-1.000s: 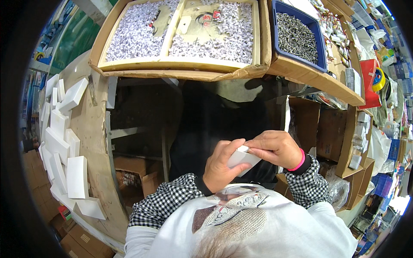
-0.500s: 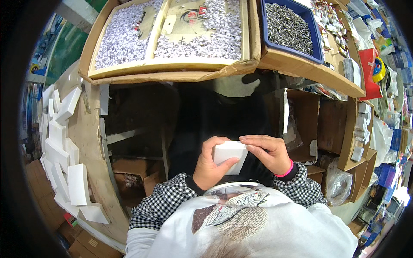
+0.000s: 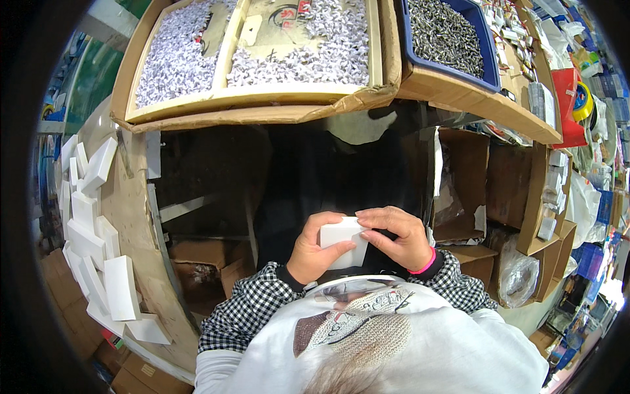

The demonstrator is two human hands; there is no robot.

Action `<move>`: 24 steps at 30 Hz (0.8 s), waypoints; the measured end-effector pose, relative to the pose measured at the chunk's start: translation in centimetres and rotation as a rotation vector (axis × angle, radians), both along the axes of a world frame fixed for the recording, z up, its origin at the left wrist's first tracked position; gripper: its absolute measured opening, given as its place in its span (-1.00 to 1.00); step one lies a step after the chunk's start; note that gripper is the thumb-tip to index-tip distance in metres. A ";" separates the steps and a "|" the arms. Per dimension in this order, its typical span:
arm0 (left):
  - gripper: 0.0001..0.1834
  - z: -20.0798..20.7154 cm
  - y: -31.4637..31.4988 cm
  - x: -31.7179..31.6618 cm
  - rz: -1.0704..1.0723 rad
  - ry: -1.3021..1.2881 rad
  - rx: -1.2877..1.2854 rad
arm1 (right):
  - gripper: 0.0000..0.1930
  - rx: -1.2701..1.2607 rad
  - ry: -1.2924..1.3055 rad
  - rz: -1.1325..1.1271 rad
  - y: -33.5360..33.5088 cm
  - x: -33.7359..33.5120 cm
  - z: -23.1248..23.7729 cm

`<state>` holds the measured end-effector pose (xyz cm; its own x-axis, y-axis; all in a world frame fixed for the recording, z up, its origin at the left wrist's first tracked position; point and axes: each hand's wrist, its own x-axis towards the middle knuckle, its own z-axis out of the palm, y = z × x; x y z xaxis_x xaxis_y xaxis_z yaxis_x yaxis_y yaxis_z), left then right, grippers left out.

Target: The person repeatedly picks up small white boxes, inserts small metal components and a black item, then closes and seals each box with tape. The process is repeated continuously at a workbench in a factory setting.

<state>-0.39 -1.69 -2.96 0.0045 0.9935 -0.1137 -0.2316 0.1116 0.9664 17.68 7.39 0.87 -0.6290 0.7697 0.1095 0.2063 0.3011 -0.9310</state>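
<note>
A small white box (image 3: 342, 234) is held upright in front of my body, just above the lap. My left hand (image 3: 314, 251) grips its left side, thumb across the near face and fingers behind. My right hand (image 3: 398, 238) has its thumb and fingers pressed together on the box's upper right edge and corner. Whatever is inside the box cannot be seen. Over the left of the view, several similar white boxes (image 3: 123, 287) lie piled on a wooden tabletop (image 3: 134, 217).
Ahead, a divided wooden tray (image 3: 289, 98) holds many small white pieces. Right of it, a blue bin (image 3: 495, 72) is filled with small metal parts. Cardboard boxes (image 3: 459, 177) and a clear plastic bag (image 3: 518, 279) stand on the right, below a yellow tape roll (image 3: 583, 100).
My right hand has shifted a little left, closer onto the top of the box. The box has turned slightly and moved a bit left with my left hand.
</note>
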 end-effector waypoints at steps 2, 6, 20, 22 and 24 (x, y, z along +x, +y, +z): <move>-0.53 -0.2 -0.2 -0.2 -0.017 -0.006 0.026 | -0.78 -0.006 -0.001 0.010 -0.1 0.1 -0.2; -0.60 -0.2 0.1 -0.2 -0.022 -0.032 0.088 | -0.79 -0.006 0.018 0.033 -0.1 0.3 -0.2; -0.81 1.5 2.5 -0.9 -0.063 -0.080 0.024 | -0.82 -0.255 0.252 0.004 0.2 -0.2 -0.1; -0.82 1.7 2.7 -0.6 -0.032 -0.070 0.035 | -0.82 -0.315 0.243 0.043 0.8 0.0 0.2; -0.83 1.7 3.1 -0.4 -0.001 -0.102 0.040 | -0.80 -0.088 0.127 0.064 1.8 0.4 0.9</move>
<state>-0.82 1.43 -1.24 0.0152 0.9973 -0.0725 -0.3290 0.0734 0.9415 18.06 9.16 1.78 -0.6622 0.7387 0.1255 0.0682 0.2262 -0.9717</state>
